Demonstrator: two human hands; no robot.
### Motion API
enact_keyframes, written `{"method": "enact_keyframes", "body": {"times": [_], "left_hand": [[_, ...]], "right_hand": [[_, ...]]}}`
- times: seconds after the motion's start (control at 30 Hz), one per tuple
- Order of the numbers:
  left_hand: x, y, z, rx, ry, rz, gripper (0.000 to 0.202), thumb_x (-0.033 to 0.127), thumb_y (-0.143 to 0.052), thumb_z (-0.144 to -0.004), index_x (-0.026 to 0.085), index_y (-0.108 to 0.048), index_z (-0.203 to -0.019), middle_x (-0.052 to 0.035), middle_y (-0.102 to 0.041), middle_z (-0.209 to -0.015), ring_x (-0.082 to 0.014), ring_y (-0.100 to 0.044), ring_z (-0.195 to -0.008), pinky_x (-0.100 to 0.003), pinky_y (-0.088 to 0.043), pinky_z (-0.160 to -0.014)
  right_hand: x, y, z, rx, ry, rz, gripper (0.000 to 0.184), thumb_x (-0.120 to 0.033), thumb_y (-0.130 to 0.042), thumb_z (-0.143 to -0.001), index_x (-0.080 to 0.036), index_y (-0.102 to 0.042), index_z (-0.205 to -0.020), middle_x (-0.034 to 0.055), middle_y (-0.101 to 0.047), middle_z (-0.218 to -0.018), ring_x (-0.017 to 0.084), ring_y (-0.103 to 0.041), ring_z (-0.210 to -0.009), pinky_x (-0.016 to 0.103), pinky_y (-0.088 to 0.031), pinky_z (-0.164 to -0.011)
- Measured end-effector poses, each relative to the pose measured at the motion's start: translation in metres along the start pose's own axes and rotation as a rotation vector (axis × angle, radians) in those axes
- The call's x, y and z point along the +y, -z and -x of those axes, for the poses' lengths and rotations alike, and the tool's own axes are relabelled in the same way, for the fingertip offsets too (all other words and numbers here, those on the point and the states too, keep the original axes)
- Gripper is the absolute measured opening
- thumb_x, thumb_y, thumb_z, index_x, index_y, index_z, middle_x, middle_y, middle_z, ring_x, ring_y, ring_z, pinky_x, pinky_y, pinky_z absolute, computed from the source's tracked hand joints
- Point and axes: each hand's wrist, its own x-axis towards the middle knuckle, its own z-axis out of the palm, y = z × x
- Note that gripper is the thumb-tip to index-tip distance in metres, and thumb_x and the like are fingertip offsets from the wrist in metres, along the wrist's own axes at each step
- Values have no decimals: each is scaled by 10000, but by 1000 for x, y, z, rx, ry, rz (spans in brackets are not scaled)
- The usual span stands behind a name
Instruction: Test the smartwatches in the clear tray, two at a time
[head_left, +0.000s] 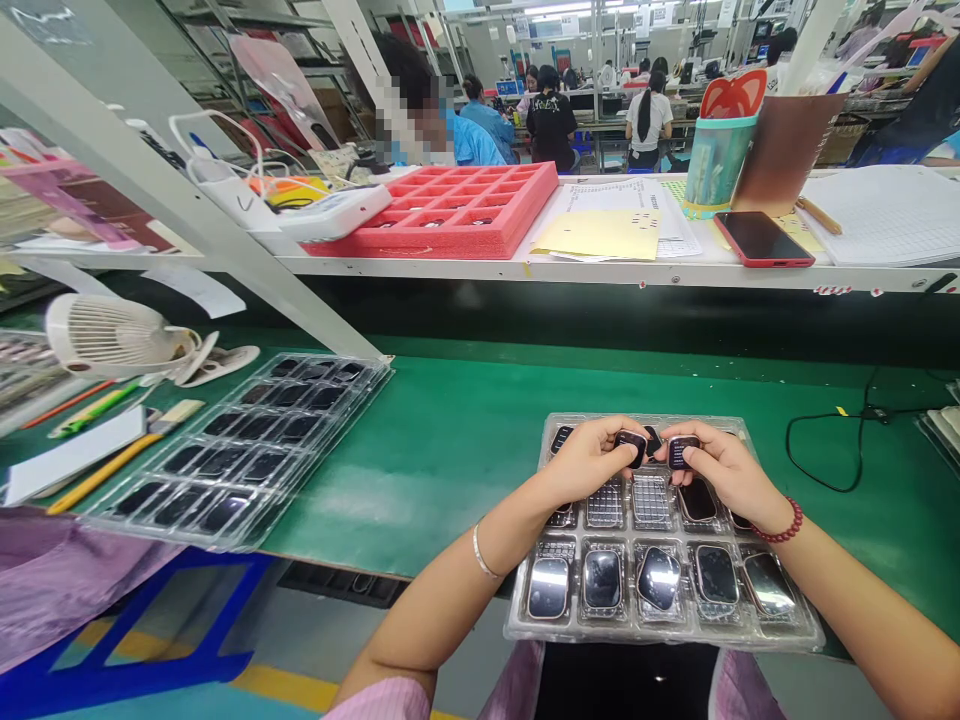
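Smartwatch cases (631, 448) are in your grip: your left hand (589, 462) and right hand (729, 472) each pinch one between fingertips, just above the far end of the clear plastic tray (664, 630), which holds more cases at the counter's (450, 470) front edge.

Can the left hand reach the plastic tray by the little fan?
Probably yes: only green bench mat lies between the left hand and that plastic tray, though it's pinching a small dark square piece now.

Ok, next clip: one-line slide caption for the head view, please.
The left hand and right hand pinch square smartwatch cases over a clear plastic tray on a green bench mat.
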Motion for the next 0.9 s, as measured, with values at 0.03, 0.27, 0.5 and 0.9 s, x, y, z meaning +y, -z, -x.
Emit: {"method": "enact_keyframes", "body": {"times": [0.03,0.27,0.5,0.9], "left_hand": [[0,0,0,-2,0,0,192,175,-534,-810,128,-615,-977,-62,-637,-848,-135,-592,-742,-267,-516,-646],[0,0,0,2,5,5,194,165,-523,-806,129,-608,-977,-59,-632,-846,-135,-589,-740,-267,-513,-642],[-2,1,-1,58,-21,-69,332,98,-584,-723,154,-584,-1050,-63,-646,-958,-146,-600,-785,-286,-492,-715],[-6,3,-1,51,-71,-55,281,155,-579,-782,157,-569,-1063,-73,-653,-958,-161,-605,-838,-277,-473,-725]], "right_hand": [[0,0,0,-1,0,1,246,-278,-486,-903,-186,-584,-1109,79,-681,-976,138,-649,-662,301,-533,-620],[1,0,1,-3,6,11,248,-284,-476,-912,-180,-583,-1109,89,-686,-984,144,-655,-663,310,-548,-616],[2,-1,0,27,79,31,344,-228,-513,-876,-230,-526,-1220,100,-623,-1158,185,-667,-842,362,-570,-709],[2,-3,1,-6,73,40,354,-187,-500,-873,-229,-534,-1223,106,-625,-1188,192,-678,-862,363,-577,-728]]}}
